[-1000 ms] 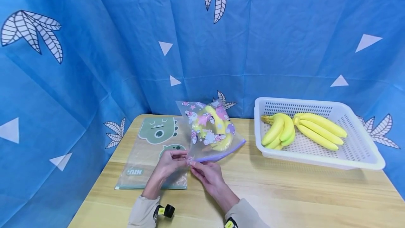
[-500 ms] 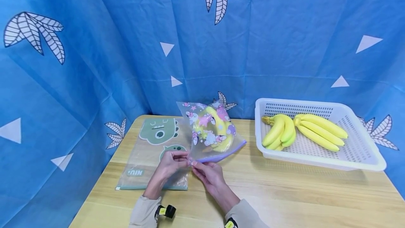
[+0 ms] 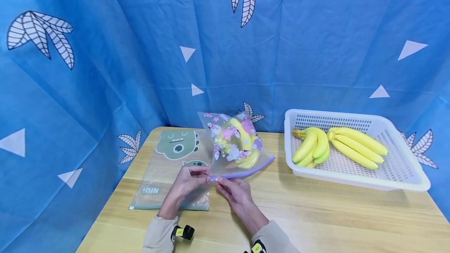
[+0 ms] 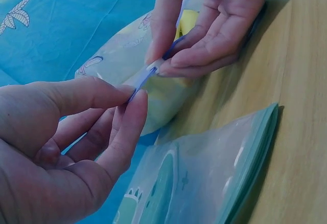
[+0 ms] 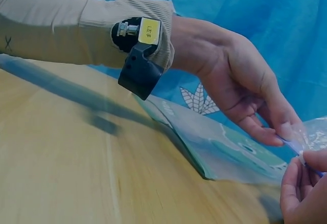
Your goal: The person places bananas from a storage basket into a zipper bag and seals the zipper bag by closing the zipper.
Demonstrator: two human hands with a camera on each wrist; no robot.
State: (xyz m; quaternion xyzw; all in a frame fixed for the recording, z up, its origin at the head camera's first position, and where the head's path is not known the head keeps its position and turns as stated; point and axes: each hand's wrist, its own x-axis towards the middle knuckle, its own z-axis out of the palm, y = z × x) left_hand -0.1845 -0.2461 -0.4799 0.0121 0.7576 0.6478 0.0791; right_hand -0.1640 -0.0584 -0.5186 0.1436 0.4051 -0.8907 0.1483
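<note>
A clear zip bag [image 3: 218, 159] with pink and purple cartoon prints stands on the table, its purple zip edge [image 3: 251, 171] toward me. Through its film show yellow bananas [image 3: 249, 158]. My left hand [image 3: 188, 184] pinches the left end of the zip between thumb and forefinger. Just to its right, my right hand [image 3: 239, 198] pinches the small white slider [image 4: 155, 66] on the strip. A short stretch of purple strip shows between the two hands in the left wrist view.
A flat clear zip bag [image 3: 165, 175] with green dinosaur prints lies at the left, partly under my left hand. At the right, a white plastic basket [image 3: 355, 179] holds two bunches of bananas [image 3: 311, 147]. A blue curtain [image 3: 239, 65] hangs behind the wooden table [image 3: 316, 221].
My right hand has slid slightly right along the zip, away from my left hand. Purple strip now shows between the fingertips, which were together before. The left hand keeps its pinch.
</note>
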